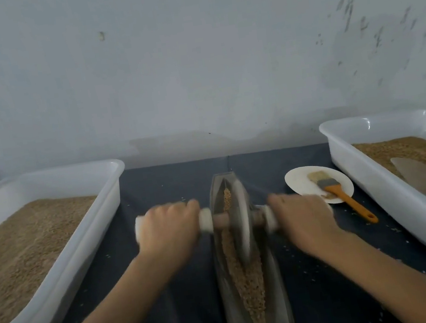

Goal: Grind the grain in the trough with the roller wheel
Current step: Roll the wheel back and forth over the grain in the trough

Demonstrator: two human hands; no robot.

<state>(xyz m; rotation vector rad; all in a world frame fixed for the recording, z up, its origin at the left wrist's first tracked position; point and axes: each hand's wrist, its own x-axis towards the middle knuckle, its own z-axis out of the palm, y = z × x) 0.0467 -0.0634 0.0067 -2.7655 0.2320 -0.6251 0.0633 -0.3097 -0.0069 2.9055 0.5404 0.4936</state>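
The axle handle point(206, 219) of the wheel point(238, 221) is gripped at nine o'clock by the left hand point(168, 229) and at three o'clock by the right hand point(304, 215), fingers curled round it. The wheel is stood in the trough point(274, 276) at centre, among the grain point(247, 280).

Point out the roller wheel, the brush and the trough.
roller wheel point(241, 222): head view, on the disc's face.
brush point(342, 194): head view, on the orange handle.
trough point(276, 290): head view, on its right wall.
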